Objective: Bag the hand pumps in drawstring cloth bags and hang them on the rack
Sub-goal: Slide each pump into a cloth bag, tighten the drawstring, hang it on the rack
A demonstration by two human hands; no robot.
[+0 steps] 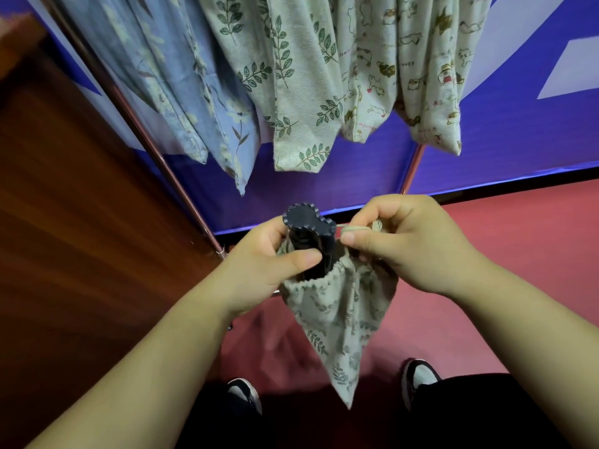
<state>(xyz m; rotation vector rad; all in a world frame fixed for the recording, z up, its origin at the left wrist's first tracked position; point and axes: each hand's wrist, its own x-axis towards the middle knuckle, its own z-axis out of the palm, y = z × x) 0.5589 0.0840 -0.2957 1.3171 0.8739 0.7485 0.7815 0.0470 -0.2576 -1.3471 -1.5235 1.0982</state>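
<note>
Left grip (259, 264) on black pump (308, 222) half inside leaf-print bag (340, 319)

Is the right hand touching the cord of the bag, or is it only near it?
Touching. The head view shows the right hand pinching the cord between thumb and forefinger, just right of the pump top.
</note>
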